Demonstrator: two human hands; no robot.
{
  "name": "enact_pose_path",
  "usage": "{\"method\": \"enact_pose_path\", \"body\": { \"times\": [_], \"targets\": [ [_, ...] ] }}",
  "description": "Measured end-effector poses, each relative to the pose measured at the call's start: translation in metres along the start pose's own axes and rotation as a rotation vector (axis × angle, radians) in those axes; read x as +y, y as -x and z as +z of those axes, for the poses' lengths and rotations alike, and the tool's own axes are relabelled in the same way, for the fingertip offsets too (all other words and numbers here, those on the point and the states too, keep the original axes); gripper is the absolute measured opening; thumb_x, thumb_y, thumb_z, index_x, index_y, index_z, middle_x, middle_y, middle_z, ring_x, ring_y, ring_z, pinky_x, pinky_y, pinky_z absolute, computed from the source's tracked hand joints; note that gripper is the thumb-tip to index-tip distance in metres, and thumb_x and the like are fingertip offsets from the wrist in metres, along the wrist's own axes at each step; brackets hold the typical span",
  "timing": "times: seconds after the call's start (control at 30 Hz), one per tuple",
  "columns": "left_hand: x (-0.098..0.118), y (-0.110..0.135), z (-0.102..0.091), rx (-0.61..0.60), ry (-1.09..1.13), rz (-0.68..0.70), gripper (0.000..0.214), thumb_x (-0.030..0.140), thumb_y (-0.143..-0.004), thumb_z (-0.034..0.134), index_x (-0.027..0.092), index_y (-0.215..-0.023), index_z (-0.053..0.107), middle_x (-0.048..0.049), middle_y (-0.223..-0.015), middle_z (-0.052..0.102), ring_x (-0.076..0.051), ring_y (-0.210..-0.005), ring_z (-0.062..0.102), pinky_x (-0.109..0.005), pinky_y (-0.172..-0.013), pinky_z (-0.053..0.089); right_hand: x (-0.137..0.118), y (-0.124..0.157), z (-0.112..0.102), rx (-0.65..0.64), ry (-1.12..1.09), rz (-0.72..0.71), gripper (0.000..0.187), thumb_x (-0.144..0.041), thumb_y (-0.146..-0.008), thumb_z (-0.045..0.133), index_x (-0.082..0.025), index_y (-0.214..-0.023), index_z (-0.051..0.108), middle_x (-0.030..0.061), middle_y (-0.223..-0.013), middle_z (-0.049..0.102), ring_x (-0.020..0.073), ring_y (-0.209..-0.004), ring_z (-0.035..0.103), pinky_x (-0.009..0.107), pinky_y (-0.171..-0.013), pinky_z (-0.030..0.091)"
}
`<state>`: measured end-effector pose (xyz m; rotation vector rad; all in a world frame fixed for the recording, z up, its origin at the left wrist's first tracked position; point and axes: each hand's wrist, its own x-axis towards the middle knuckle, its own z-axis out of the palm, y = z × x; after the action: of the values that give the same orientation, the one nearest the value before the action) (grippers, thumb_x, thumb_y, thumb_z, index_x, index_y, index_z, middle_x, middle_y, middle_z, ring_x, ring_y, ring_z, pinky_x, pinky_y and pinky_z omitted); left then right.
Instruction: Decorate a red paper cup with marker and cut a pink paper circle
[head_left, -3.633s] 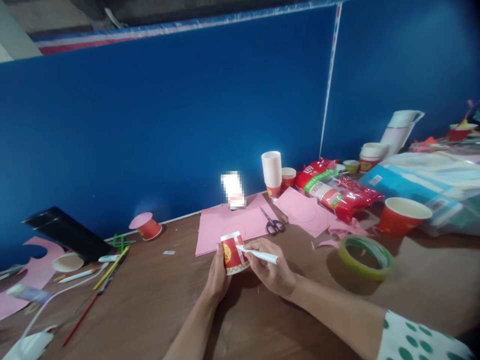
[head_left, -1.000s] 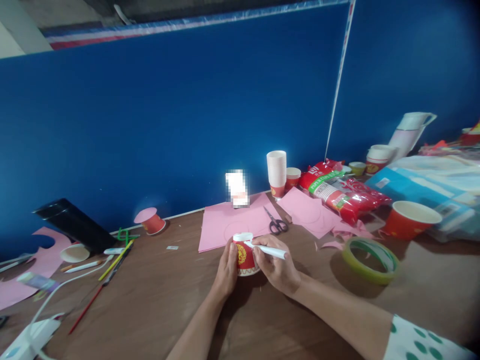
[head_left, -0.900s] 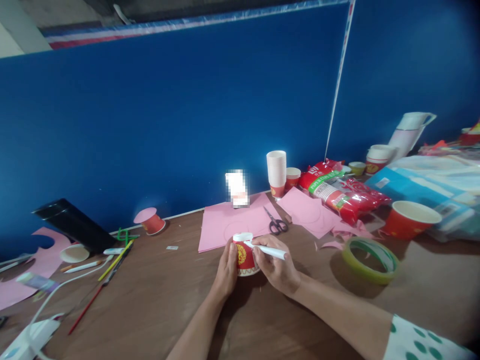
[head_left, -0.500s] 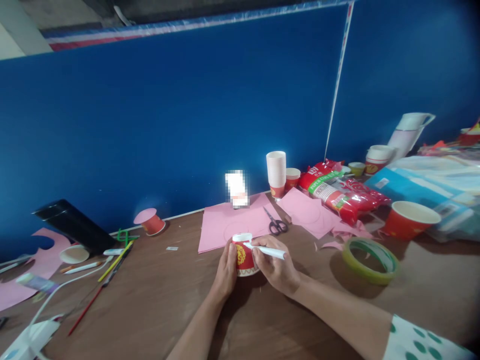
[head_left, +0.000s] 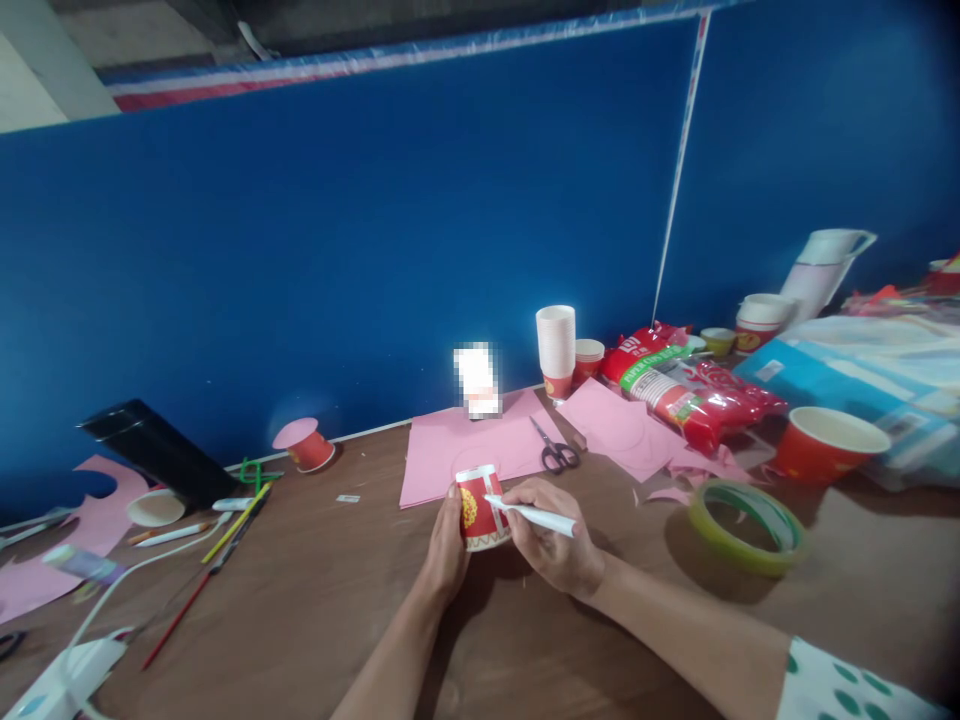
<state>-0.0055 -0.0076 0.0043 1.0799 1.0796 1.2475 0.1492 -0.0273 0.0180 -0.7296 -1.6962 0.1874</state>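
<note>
A red paper cup point(head_left: 480, 510) with a gold emblem is held upside down, its narrow end up and a zigzag line drawn along the wide rim below. My left hand point(head_left: 448, 545) is closed round the cup's left side. Pinched in my right hand point(head_left: 556, 540) is a white marker pen point(head_left: 544, 517), its tip at the cup's red wall beside a white vertical stripe. Right-hand fingers also rest close against the cup's right side; whether they touch it I cannot tell. Behind the cup lie pink paper sheets point(head_left: 431, 455) with a drawn circle, and black-handled scissors point(head_left: 559, 455).
Right of my hands are a yellow tape roll point(head_left: 705, 530), a red paper cup point(head_left: 806, 460) and a red cup package point(head_left: 697, 400). Stacked cups point(head_left: 556, 340) stand by the blue partition point(head_left: 375, 220). Leftward are a black cylinder point(head_left: 161, 450), brushes point(head_left: 206, 585) and a white power strip point(head_left: 71, 680).
The cup has turned and tilted slightly to the left, showing the white stripe. The pen tip has moved lower, from near the cup's top edge to its side wall.
</note>
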Motion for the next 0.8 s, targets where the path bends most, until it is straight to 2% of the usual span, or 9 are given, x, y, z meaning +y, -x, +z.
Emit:
{"method": "enact_pose_path", "body": {
  "times": [0.17, 0.37, 0.6, 0.8],
  "targets": [
    [-0.008, -0.003, -0.006, 0.003, -0.056, 0.033, 0.061, 0.062, -0.079, 0.048, 0.009, -0.107, 0.062, -0.0128, -0.106, 0.068, -0.028, -0.101, 0.061, -0.040, -0.091, 0.046, -0.004, -0.004, 0.000, 0.038, 0.014, 0.017, 0.014, -0.013, -0.085, 0.052, -0.018, -0.095, 0.059, 0.0067, -0.083, 0.067, 0.0177, -0.077, 0.065, 0.031, -0.072, 0.054],
    [-0.013, -0.004, -0.010, 0.004, -0.136, 0.075, 0.062, 0.061, -0.081, 0.044, 0.009, -0.110, 0.062, -0.0132, -0.107, 0.068, -0.030, -0.114, 0.054, -0.043, -0.101, 0.038, -0.003, -0.004, 0.000, 0.056, 0.039, 0.036, 0.014, -0.017, -0.088, 0.051, -0.020, -0.095, 0.062, 0.0058, -0.084, 0.069, 0.0175, -0.078, 0.067, 0.030, -0.074, 0.055],
    [-0.015, -0.005, -0.008, -0.019, -0.117, 0.085, 0.060, 0.060, -0.084, 0.041, 0.011, -0.113, 0.060, -0.0127, -0.116, 0.065, -0.028, -0.117, 0.053, -0.041, -0.103, 0.036, 0.001, -0.002, 0.001, 0.039, 0.034, 0.049, 0.014, -0.018, -0.089, 0.050, -0.020, -0.097, 0.061, 0.0071, -0.087, 0.068, 0.0192, -0.082, 0.065, 0.032, -0.077, 0.054],
    [-0.015, -0.004, -0.008, -0.016, -0.096, 0.066, 0.061, 0.061, -0.082, 0.043, 0.010, -0.111, 0.061, -0.0127, -0.112, 0.066, -0.028, -0.111, 0.056, -0.042, -0.099, 0.040, 0.000, -0.002, 0.001, 0.014, 0.044, 0.033, 0.014, -0.015, -0.088, 0.050, -0.020, -0.096, 0.060, 0.0062, -0.085, 0.068, 0.0178, -0.080, 0.065, 0.031, -0.076, 0.054]
  ]
}}
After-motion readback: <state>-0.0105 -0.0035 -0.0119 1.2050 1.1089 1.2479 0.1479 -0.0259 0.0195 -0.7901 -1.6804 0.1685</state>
